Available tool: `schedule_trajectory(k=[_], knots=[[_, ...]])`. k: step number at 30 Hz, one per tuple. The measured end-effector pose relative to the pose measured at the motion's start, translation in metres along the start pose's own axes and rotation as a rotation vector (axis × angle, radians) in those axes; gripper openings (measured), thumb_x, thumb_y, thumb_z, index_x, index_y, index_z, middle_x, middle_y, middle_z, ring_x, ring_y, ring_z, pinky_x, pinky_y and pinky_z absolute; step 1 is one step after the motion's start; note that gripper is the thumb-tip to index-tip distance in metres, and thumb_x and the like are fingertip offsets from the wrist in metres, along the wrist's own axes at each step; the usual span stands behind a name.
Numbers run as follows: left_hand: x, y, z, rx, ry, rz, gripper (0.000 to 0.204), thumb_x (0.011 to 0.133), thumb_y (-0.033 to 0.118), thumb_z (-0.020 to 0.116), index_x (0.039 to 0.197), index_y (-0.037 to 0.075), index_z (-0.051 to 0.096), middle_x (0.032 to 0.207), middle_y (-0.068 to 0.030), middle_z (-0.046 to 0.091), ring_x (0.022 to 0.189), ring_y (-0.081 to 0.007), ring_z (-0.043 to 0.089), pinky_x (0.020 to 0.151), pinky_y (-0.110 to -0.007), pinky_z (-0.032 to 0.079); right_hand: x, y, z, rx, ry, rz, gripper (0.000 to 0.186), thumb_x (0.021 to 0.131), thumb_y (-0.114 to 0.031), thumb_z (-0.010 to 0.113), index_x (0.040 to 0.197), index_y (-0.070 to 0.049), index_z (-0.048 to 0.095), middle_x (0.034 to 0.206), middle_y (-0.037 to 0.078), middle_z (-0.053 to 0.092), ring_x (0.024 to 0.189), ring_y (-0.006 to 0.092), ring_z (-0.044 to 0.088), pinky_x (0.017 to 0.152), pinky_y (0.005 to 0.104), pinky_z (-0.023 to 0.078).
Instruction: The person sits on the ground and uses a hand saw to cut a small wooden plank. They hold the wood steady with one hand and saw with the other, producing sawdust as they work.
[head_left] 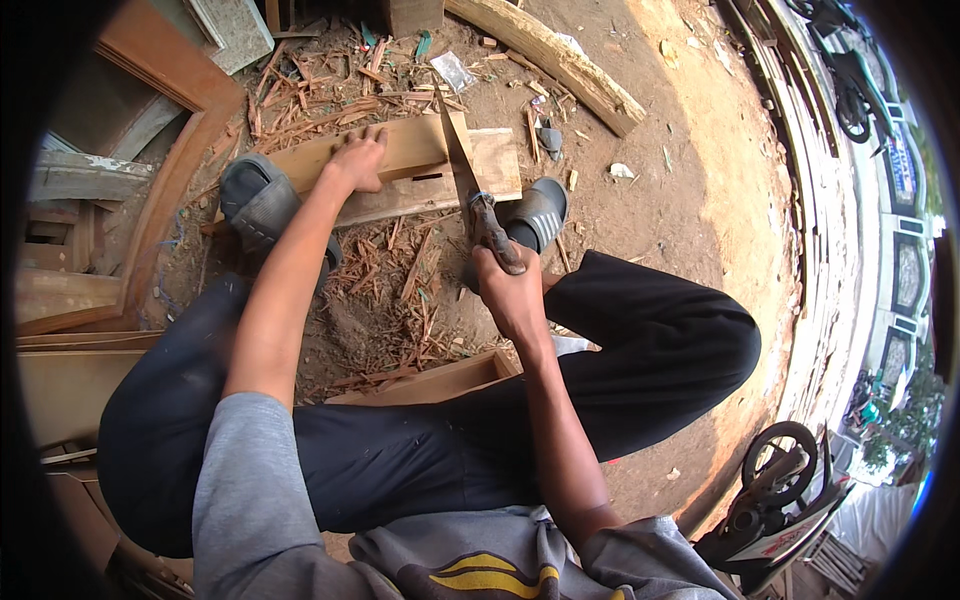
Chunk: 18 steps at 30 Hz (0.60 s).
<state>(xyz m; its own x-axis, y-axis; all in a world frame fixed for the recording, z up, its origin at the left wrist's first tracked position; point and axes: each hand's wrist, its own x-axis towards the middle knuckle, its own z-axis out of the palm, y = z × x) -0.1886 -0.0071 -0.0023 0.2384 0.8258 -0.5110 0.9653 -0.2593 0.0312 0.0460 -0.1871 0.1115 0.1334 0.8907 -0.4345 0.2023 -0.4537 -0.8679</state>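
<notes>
My right hand (513,292) is closed around the worn handle of a handsaw (458,160). The saw's blade points away from me and crosses the right end of a light wooden plank (415,146). My left hand (360,160) bears down on that plank, left of the blade, its fingers bent over the wood. Underneath lies a wider, paler board (490,170) with a dark slot in it. My left sandalled foot (262,205) is at the boards' left end, and my right sandalled foot (537,215) is beside their right end.
Wood scraps (400,275) litter the dirt around the boards. A long timber beam (560,65) lies beyond them. Brown wooden frames (150,200) lean at the left. Below my legs is a wooden box-like piece (450,380). A motorcycle (775,490) stands at the lower right.
</notes>
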Motion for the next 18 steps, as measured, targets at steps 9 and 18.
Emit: schedule_trajectory(k=[9,18], knots=[[0.002,0.009,0.011,0.076,-0.007,-0.081,0.104,0.064,0.01,0.073,0.148,0.001,0.014,0.153,-0.0219,0.021,0.128,-0.0504,0.037,0.095,-0.065,0.041,-0.013,-0.024,0.0,0.014,-0.05,0.111,0.025,0.086,-0.017,0.057,0.071,0.003,0.054,0.057,0.002,0.047,0.056,0.0077,0.041,0.051,0.0299,0.037],[0.005,0.016,0.011,0.092,-0.053,-0.161,0.104,0.064,0.006,0.074,0.148,0.0,0.014,0.152,-0.0239,0.021,0.126,-0.0486,0.041,0.096,-0.061,0.044,-0.036,-0.025,0.017,0.05,-0.023,0.081,0.023,0.09,-0.014,0.057,0.073,0.0,0.053,0.06,-0.002,0.042,0.057,0.0047,0.037,0.05,0.0267,0.033]])
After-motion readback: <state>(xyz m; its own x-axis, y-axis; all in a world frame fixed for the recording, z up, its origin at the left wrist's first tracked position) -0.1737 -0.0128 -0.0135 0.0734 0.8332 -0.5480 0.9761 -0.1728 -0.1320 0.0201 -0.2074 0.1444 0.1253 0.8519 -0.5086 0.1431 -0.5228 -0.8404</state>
